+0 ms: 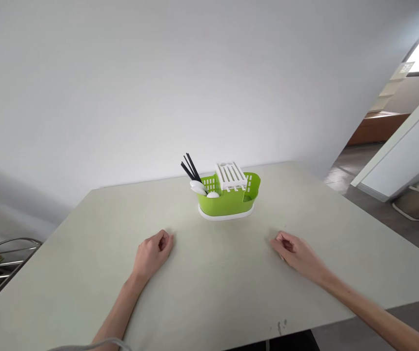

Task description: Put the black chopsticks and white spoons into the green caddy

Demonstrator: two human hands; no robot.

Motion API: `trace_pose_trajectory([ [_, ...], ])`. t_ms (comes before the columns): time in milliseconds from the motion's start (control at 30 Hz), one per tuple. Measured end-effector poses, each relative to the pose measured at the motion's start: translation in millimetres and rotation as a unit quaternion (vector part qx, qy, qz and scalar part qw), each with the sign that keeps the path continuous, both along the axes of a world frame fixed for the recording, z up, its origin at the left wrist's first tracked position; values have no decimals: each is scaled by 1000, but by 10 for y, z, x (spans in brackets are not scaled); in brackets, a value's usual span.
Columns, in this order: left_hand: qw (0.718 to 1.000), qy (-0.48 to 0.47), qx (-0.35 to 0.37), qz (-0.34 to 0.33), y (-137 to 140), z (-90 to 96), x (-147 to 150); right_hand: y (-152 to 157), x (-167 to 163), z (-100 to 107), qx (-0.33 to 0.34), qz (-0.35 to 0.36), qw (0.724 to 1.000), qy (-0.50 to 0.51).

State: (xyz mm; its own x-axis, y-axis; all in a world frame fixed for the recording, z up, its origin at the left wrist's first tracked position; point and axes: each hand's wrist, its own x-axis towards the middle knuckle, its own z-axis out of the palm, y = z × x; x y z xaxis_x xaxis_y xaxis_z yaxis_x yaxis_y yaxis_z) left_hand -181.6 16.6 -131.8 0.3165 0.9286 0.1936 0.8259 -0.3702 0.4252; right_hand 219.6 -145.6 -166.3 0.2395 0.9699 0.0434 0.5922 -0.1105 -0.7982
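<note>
Seen from above, as the wearer of the camera looks down: a pale, greenish-grey table (pixel 216 282) stands against a plain white wall (pixel 194 92). Near its far edge, a little right of centre, sits an oval, bright green utensil holder (pixel 226 208), upright on a white base (pixel 227 217). Its sides have small rectangular openings. A white slotted rack (pixel 231 174) lies across the top, with small hooks along its front edge. At the holder's left end, a bunch of black chopsticks (pixel 191 168) leans out to the upper left, and white spoons (pixel 198 187) rest beside them, their rounded ends showing above the rim.

Both of the person's bare hands rest on the table, nearer the viewer than the holder and well apart from each other. The left hand (pixel 151 254), on the left, is curled into a loose fist, thumb toward the fingers. The right hand (pixel 297 252), on the right, is curled in the same way. Each is apart from the holder, which stands between and beyond them.

A grey cable (pixel 95 344) crosses the left forearm at the bottom edge. At far left is a metal wire rack (pixel 8 265); at far right, a grey floor (pixel 368 161) shows past the wall's end
</note>
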Motion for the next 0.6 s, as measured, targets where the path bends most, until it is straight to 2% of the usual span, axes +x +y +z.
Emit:
trace_pose_trajectory([
  [133, 1000, 2, 4, 0, 27, -4, -6, 39, -84, -76, 79, -56, 993, -67],
  [300, 1000, 0, -5, 4, 42, 10, -3, 260, -225, -20, 223, -50, 949, -216],
  [467, 1000, 0, -10, 5, 42, 38, 20, 592, -333, 108, 247, -26, 925, -289],
  [600, 1000, 1, -14, 14, 48, 46, 27, 792, -411, 117, 245, -9, 917, -314],
])
